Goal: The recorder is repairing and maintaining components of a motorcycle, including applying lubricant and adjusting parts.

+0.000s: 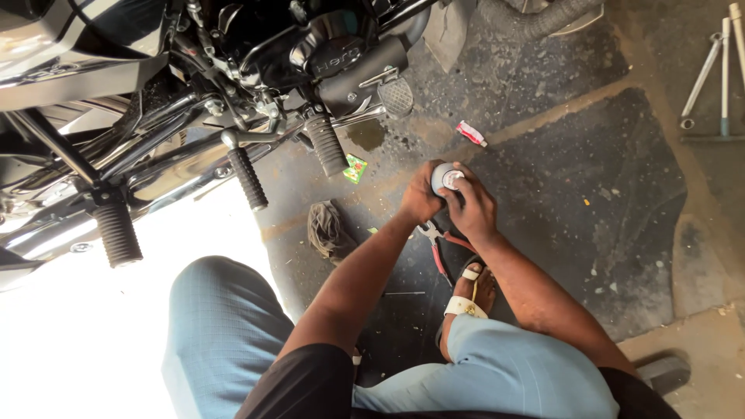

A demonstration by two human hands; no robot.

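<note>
Head view: left hand (420, 195) and right hand (472, 208) fingers curl closed around a small round tin (445, 178).

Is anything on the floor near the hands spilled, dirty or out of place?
Yes. A dark wet stain lies under the motorcycle's engine. Loose litter lies nearby: a green packet and a red-white wrapper.

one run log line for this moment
left hand: grips small round tin | right hand: on tin top | pliers: on floor below | motorcycle: left
</note>
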